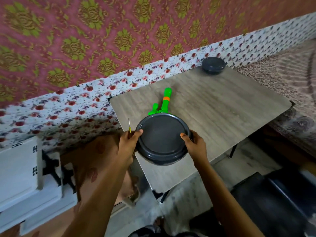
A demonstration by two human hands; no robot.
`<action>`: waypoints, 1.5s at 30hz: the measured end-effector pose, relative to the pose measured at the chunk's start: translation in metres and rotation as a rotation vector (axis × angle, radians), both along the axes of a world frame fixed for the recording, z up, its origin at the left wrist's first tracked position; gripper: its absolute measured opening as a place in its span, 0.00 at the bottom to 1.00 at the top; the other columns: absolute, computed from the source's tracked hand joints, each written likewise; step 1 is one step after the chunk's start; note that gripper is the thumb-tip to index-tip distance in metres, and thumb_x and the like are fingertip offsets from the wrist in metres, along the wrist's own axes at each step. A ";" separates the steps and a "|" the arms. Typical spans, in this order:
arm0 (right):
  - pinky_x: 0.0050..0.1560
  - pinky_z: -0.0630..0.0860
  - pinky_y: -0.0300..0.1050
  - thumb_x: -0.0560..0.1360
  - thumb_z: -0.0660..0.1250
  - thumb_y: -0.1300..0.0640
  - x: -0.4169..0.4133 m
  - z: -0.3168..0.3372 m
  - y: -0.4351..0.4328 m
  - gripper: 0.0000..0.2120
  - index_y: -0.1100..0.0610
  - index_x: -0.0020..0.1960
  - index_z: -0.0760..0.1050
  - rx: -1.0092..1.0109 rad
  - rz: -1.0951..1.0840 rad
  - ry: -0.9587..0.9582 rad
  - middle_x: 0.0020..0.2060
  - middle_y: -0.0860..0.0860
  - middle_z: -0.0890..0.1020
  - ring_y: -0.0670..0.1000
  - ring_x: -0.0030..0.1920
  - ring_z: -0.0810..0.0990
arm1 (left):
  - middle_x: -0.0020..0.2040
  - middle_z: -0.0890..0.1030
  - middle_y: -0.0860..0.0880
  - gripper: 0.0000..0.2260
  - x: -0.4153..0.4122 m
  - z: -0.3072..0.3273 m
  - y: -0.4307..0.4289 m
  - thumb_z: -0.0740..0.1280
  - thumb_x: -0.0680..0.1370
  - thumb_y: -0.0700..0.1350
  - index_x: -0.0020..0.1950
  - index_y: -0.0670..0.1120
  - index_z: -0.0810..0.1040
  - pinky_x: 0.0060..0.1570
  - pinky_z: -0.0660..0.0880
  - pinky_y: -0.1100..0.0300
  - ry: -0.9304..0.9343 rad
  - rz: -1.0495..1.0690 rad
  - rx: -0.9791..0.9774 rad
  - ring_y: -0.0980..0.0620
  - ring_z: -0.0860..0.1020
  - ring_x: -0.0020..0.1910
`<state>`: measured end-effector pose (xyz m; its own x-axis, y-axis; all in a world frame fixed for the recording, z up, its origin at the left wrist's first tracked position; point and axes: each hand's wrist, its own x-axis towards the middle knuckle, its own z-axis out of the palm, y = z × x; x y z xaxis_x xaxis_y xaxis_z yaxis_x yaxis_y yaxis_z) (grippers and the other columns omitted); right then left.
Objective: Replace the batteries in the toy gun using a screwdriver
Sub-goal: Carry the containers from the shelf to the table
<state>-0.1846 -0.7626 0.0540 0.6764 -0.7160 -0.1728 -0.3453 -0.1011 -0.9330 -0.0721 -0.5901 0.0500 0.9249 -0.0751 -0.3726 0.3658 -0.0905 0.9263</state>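
A green toy gun with an orange band lies on the wooden table, its near end hidden behind a dark grey round container. Both hands hold that container above the table's near left part. My left hand grips its left rim and also holds a thin screwdriver with a yellow-green handle, tip pointing up. Over on the other side, my right hand grips the right rim, thumb on top. No batteries can be seen.
A second dark grey round container sits at the table's far right corner. A bed with a floral sheet runs along the left and back. A patterned rug lies to the right, and a black object stands low right.
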 end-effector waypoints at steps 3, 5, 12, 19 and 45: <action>0.55 0.76 0.55 0.74 0.66 0.51 0.014 0.004 -0.022 0.12 0.55 0.54 0.77 0.005 0.006 0.006 0.45 0.49 0.79 0.54 0.50 0.79 | 0.42 0.78 0.45 0.17 0.012 0.001 -0.019 0.73 0.66 0.56 0.45 0.46 0.76 0.36 0.72 0.57 0.032 -0.019 0.006 0.47 0.76 0.41; 0.54 0.77 0.53 0.74 0.65 0.51 0.022 0.006 -0.036 0.13 0.54 0.56 0.77 0.004 0.011 0.008 0.47 0.48 0.80 0.53 0.50 0.79 | 0.41 0.77 0.46 0.12 0.017 0.003 -0.031 0.72 0.71 0.54 0.45 0.47 0.75 0.32 0.68 0.59 0.045 -0.028 0.024 0.48 0.74 0.38; 0.54 0.76 0.50 0.75 0.64 0.52 0.058 0.007 -0.078 0.14 0.55 0.59 0.75 0.037 0.058 0.009 0.47 0.48 0.78 0.50 0.48 0.77 | 0.41 0.76 0.47 0.09 0.050 0.006 -0.069 0.70 0.74 0.53 0.43 0.50 0.73 0.34 0.68 0.58 0.044 -0.018 0.082 0.49 0.72 0.38; 0.50 0.75 0.47 0.75 0.65 0.51 0.092 -0.011 -0.165 0.13 0.57 0.57 0.76 -0.020 0.186 0.020 0.47 0.52 0.81 0.53 0.49 0.79 | 0.39 0.75 0.46 0.09 0.067 -0.003 -0.149 0.69 0.75 0.50 0.43 0.47 0.73 0.34 0.69 0.59 0.031 0.105 0.081 0.50 0.73 0.36; 0.52 0.75 0.53 0.75 0.65 0.56 0.216 -0.002 -0.400 0.08 0.59 0.51 0.77 0.110 0.317 0.048 0.48 0.59 0.81 0.57 0.51 0.79 | 0.38 0.77 0.47 0.02 0.159 -0.011 -0.357 0.71 0.73 0.43 0.42 0.47 0.79 0.28 0.69 0.63 0.027 0.204 -0.025 0.51 0.74 0.35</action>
<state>0.0316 -1.1622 0.0523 0.8515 -0.4470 -0.2743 -0.3567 -0.1103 -0.9277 0.0871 -0.9467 0.0389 0.9118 0.1033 -0.3975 0.3986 0.0111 0.9171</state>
